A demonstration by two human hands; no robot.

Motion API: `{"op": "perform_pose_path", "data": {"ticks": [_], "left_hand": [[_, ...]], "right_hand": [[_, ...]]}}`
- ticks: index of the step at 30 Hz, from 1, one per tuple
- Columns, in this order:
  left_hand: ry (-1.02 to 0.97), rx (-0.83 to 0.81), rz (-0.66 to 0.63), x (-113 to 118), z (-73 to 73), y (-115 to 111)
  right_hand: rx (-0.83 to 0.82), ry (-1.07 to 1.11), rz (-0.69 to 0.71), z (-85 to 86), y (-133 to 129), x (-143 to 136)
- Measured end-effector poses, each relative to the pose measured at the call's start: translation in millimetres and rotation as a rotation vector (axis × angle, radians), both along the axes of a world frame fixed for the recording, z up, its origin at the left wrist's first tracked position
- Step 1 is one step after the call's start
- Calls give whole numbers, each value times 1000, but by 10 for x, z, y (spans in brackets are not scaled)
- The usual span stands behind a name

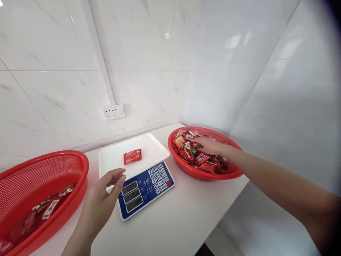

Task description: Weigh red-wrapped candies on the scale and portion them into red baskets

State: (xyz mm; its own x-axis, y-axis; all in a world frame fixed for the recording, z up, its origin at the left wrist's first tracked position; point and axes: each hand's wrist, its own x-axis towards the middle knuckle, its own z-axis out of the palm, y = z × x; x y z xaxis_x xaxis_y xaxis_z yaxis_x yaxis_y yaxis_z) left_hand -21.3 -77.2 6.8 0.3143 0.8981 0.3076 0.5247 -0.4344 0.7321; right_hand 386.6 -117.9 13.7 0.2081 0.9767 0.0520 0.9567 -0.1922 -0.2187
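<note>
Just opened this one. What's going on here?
A person's right hand is in a red basket of wrapped snacks; whether it grips any is unclear. The left hand, apparently holding nothing, hovers near the scale. One red packet lies on its white tray. Another red basket, on the left, holds several packets.

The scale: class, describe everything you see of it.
The scale has a white, plastic-looking tray bearing one red packet, and a blue panel with three digit displays and a keypad including one red key. It sits at an angle on the table between two red baskets. The left hand partly hides it; contact is unclear.
</note>
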Motion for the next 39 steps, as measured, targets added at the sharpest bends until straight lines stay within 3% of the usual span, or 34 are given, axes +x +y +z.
{"op": "perform_pose_path", "data": {"ticks": [4, 14, 25, 30, 34, 39], "left_hand": [[-7, 2, 8, 1, -12, 3], [63, -12, 52, 5, -12, 40], [88, -15, 64, -10, -57, 91], [25, -18, 26, 24, -13, 24], [4, -4, 46, 10, 33, -6], [-11, 5, 90, -49, 80, -30]], "right_hand": [[0, 20, -50, -113, 35, 60], [138, 408, -184, 182, -66, 367], [273, 877, -354, 214, -170, 350], [222, 1030, -245, 268, -23, -44], [78, 1075, 15, 302, 296, -606], [-88, 955, 318, 226, 746, -1366]]}}
